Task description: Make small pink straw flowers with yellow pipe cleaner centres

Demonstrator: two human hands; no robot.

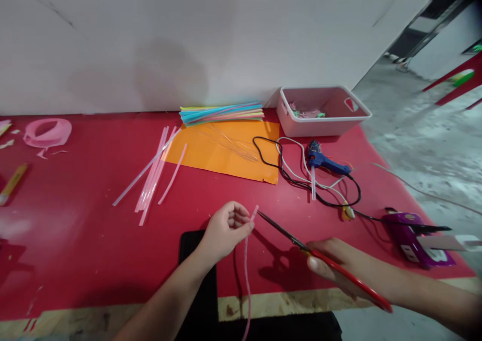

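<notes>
My left hand (225, 231) pinches a long, thin pink plastic strip (247, 275) close to its upper end. The strip hangs down past the table's front edge, and a short end sticks up beyond the fingertips. My right hand (339, 263) is wrapped around scissors (281, 229) with red handles. Their dark blades look closed or nearly so, with the tips right beside the strip's upper end. Whether they touch it I cannot tell.
Pink straws (152, 180) lie left of an orange sheet (226, 152); colored straws (222, 114) lie behind it. At right are a pink bin (320, 125) with scraps, a blue glue gun (327, 164), tangled cords and a purple box (419, 240). A pink tape-like ring (47, 139) sits far left.
</notes>
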